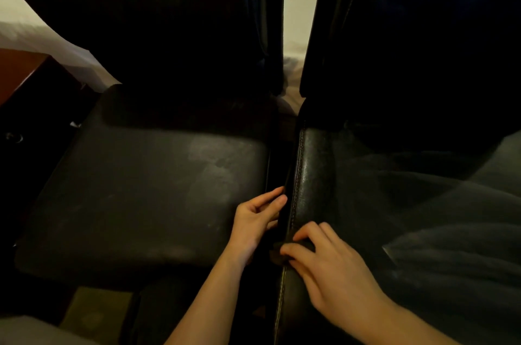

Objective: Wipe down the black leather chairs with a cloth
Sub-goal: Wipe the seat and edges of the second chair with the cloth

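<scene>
Between two black leather chairs that stand side by side, both hands work at the narrow dark gap. No container shows anywhere in view. The left black leather chair [135,189], with a worn, dull-patched square seat cushion, fills the left half; the right black leather chair [338,175], with a glossy seat edged by pale stitching, fills the right half, and a sheer grey gauzy fabric [451,232] lies draped over its seat. The left hand [255,222] rests at the right edge of the left seat, palm turned toward the gap, its fingers [272,195] loosely curled with the tips against the dark side of the right chair; whether it grips anything cannot be told. The right hand [324,263] lies on the stitched left edge of the right seat, fingers bent, and its fingertips [298,237] press on a small dark cloth [293,249] that sits on the seam just beside the gap, mostly hidden under them; whether they pinch the cloth or only press it cannot be told. White bedding [298,20] shows between the two backrests and at far left, beside a reddish-brown wooden cabinet [25,74].
</scene>
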Demonstrator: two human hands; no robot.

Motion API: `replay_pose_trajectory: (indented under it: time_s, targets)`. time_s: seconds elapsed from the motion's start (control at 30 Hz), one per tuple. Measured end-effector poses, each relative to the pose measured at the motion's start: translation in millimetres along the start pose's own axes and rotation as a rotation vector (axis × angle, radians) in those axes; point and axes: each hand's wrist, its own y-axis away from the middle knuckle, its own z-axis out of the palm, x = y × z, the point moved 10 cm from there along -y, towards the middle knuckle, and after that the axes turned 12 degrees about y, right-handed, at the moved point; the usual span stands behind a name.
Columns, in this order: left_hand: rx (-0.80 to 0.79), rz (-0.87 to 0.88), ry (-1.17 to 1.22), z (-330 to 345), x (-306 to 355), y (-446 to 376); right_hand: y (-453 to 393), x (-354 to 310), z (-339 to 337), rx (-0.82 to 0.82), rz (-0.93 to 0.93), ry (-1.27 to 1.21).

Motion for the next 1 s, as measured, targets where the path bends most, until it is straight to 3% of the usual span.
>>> replay_pose_trajectory:
  time_s: [0.5,0.7,0.83,1.0]
  targets:
    - [0.027,0.091,-0.114,-1.0,8.0,5.1,4.7,6.9,-2.4,0.007,0.069,-0.183]
    - [0.021,0.068,-0.086,-3.6,-16.4,45.5,22.7,25.3,-12.3,0.141,0.167,-0.287]
    - [0.015,-0.025,-0.025,-12.9,-41.0,80.9,27.9,34.9,-22.1,0.296,0.226,-0.111]
    - [0.021,-0.083,-0.038,-11.1,-35.4,102.7,17.5,25.7,-22.0,0.316,0.267,-0.003]
